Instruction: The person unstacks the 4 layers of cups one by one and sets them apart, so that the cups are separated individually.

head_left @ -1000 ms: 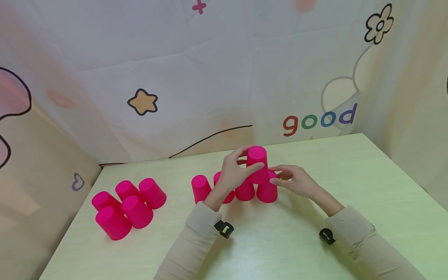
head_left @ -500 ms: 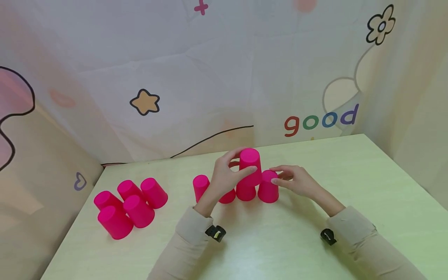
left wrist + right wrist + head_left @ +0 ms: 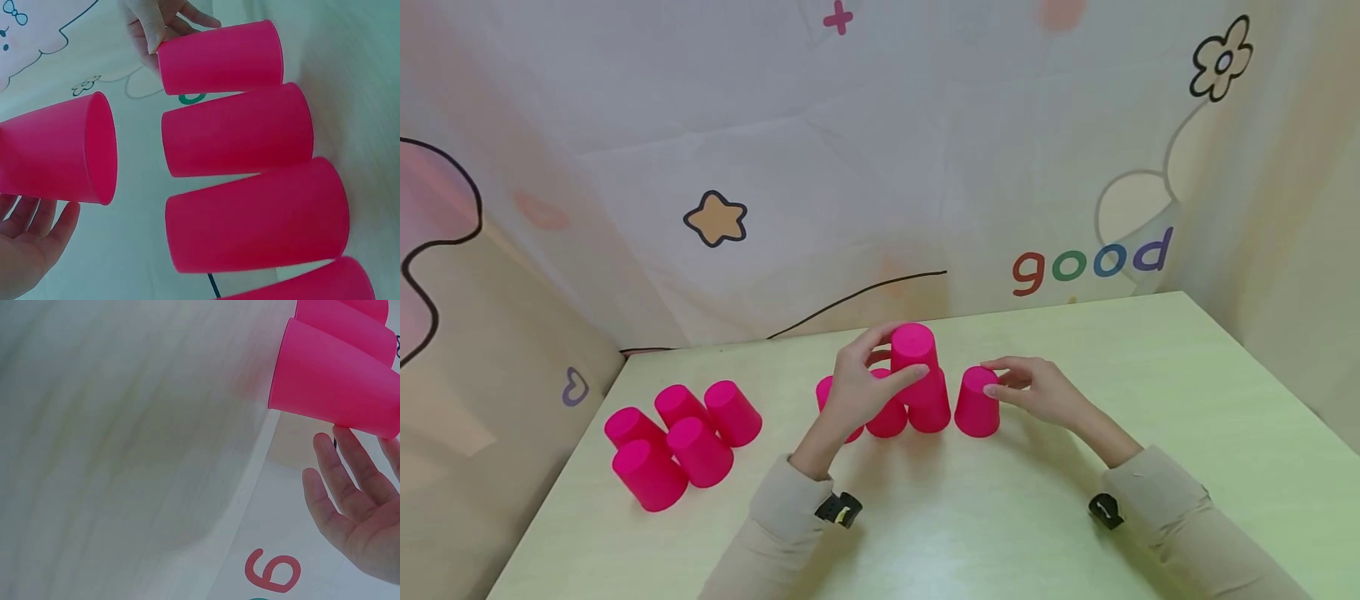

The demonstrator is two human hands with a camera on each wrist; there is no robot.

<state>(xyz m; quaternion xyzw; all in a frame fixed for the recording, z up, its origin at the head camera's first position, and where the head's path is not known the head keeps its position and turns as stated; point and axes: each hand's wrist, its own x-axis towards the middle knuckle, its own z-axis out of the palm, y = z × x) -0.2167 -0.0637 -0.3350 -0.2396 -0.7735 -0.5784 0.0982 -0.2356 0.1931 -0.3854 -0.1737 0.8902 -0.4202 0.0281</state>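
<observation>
Left hand [image 3: 861, 387] is holding a pink cup [image 3: 913, 354] mouth-down, thumb on the near side, fingers wrapping the far side. Grip is spanning the full cup body. Held cup is hovering above a row [image 3: 250, 219] of four more pink cups, all standing mouth-down on the table [image 3: 962, 517]. Left wrist view is showing a clear gap between its rim and the bases below, so it isn't resting on anything yet. It's sitting roughly level with the middle two cups; exact depth alignment I can't tell.

Right hand [image 3: 1045, 390] is pinching the right-end cup [image 3: 976, 412] near its upper end, thumb on the near side, fingertips touching the other side. Grip is looking light; actual pressure I can't tell. That cup is standing upright on its rim just beside its neighbour.

Five other cups [image 3: 698, 454] are standing mouth-down in a cluster at the table's left, well apart from both hands.

My read: step in hand is positioning a second-layer cup while the right hand is steadying the row's end. Next move is calling for centring the rim across two neighbouring bases, lowering level, then releasing without nudging either one.
</observation>
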